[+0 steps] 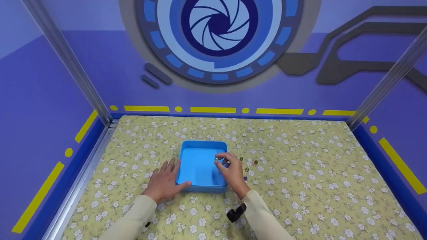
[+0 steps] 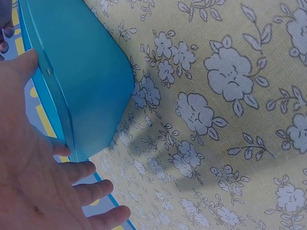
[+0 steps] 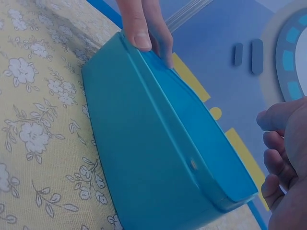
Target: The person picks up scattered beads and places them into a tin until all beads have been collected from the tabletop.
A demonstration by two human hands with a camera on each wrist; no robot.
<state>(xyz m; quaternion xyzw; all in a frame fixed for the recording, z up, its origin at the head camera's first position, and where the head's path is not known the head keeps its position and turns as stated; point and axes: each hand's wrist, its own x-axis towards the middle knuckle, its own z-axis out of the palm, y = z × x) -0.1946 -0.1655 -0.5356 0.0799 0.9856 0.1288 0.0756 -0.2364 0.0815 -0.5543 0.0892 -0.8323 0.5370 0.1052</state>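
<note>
A blue rectangular plastic bin stands on the flowered cloth. My left hand rests at its near left corner, fingers spread straight along the left rim and thumb on the near rim. In the left wrist view, that thumb lies over the bin's edge. Above the bin's right side, my right hand pinches a small glassy marble between thumb and forefinger. The right wrist view shows the right hand beside the bin's rim, with the marble hidden there.
Several marbles lie on the cloth right of the bin, among them a green one, a brown one and a purple one. Blue-purple panels and metal posts border the flowered table cloth.
</note>
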